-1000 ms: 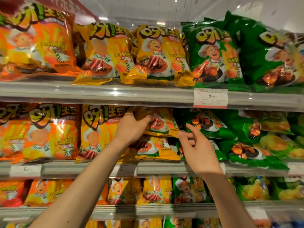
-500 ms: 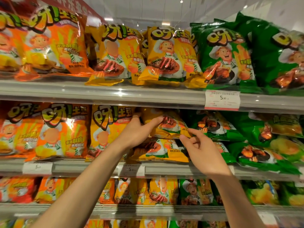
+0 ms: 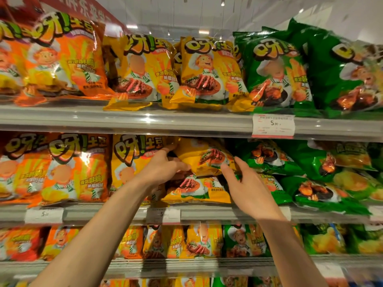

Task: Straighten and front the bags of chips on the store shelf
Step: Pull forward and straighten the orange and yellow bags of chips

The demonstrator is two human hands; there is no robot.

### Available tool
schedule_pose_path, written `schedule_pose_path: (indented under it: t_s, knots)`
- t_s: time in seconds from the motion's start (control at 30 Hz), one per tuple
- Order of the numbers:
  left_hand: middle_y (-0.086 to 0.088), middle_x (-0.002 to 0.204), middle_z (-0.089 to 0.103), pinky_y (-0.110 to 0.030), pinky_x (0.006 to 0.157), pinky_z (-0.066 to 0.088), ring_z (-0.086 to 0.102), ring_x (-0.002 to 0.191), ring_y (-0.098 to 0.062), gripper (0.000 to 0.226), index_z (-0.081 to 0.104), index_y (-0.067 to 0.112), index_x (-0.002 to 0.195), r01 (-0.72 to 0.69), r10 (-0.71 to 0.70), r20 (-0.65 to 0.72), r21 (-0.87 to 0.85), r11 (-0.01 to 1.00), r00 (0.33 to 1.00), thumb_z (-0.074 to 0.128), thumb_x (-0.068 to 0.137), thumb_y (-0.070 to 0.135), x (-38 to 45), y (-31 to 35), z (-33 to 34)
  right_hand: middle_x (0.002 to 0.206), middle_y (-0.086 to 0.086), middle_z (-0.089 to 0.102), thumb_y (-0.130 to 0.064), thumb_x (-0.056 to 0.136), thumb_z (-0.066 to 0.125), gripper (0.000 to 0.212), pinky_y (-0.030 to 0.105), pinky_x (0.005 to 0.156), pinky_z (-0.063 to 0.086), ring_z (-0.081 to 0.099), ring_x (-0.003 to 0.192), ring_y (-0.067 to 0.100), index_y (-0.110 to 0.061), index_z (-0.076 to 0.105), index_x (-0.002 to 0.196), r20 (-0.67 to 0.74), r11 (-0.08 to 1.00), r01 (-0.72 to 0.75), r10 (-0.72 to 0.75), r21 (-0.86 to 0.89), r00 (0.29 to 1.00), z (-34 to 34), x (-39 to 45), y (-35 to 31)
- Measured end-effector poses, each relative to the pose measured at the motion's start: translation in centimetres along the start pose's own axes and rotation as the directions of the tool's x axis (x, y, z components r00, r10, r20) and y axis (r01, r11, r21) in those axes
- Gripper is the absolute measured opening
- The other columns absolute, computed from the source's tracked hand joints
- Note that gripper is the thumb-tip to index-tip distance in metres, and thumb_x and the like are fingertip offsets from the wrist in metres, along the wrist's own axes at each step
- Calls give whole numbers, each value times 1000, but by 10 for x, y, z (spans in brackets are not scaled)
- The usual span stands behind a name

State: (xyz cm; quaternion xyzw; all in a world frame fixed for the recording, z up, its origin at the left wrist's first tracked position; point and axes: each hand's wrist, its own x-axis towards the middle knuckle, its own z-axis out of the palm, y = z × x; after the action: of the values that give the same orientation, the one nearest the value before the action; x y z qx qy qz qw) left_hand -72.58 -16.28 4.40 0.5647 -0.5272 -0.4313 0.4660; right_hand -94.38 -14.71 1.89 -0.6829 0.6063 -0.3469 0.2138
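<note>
Gripping toppled yellow bag (image 3: pixel 205 157), left hand (image 3: pixel 163 170); right hand (image 3: pixel 246 187) fingers spread, touching it. Green bags (image 3: pixel 310 183) beyond right hand lie tumbled, unfronted.

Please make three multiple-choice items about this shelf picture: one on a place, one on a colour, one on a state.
1. On which shelf is the tilted yellow bag that the hands work on?
A. top shelf
B. second shelf
C. lowest shelf

2. What colour are the bags right of the yellow ones on that shelf?
A. green
B. blue
C. purple

3. How does the left hand meet the tilted bag?
A. it hangs far below the bag
B. it grips the bag's left end
C. it holds a price tag

Answers: 1 B, the bag lies under the 5.90 price tag; 2 A, green bags lie beside it; 3 B, thumb and fingers close on the bag's edge, while the right hand reaches with straight fingers.
</note>
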Motion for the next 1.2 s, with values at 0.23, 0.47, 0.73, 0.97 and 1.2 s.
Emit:
schedule_pose_path:
  t_s: [0.23, 0.47, 0.73, 0.97, 1.2]
  knots:
    - [0, 115, 63, -37, 83, 62, 72, 91, -22, 45, 53, 23, 138, 14, -14, 4, -94, 995, 1000, 60, 97, 39, -7, 11, 6, 163, -6, 24, -64, 97, 37, 66, 40, 119, 22, 20, 151, 15, -34, 28, 156, 16, 998, 49, -49, 37, 999, 11, -9, -13]
    - [-5, 105, 73, -38, 71, 64, 76, 86, -16, 75, 52, 6, 122, 35, -35, -41, -17, 999, 999, 86, 71, 49, -6, 20, 15, 148, -14, 47, -57, 98, 45, 51, 29, 110, 40, 47, 131, 3, -37, 48, 144, 16, 989, 84, -86, 123, 996, 6, -29, -12]
    - [-5, 114, 75, -47, 86, 60, 75, 98, -25, 93, 39, 21, 145, 13, 4, 149, -110, 994, 989, 87, 68, 40, -34, 7, -6, 108, -16, 65, -54, 97, 51, 48, 10, 75, 44, 59, 90, -10, -26, 57, 135, -85, 978, 43, -26, 202, 996, -31, -18, -9]
    - [22, 107, 61, -31, 90, 45, 59, 97, 1, 101, 30, 34, 151, -39, 20, 215, 83, 996, 976, 80, 66, 57, -65, -2, -19, 128, -11, 64, -59, 95, 51, 64, 28, 88, 47, 64, 111, 7, -28, 39, 149, 65, 962, -40, 23, 271, 998, -14, -23, -23]
    - [19, 107, 58, -30, 84, 45, 55, 97, 1, 90, 27, 30, 152, -53, 49, 32, 148, 987, 998, 60, 80, 71, -68, -4, -8, 128, -9, 61, -36, 94, 65, 57, 20, 64, 58, 71, 87, -1, -34, 39, 145, 57, 895, -33, 8, 445, 998, 5, -46, -17]
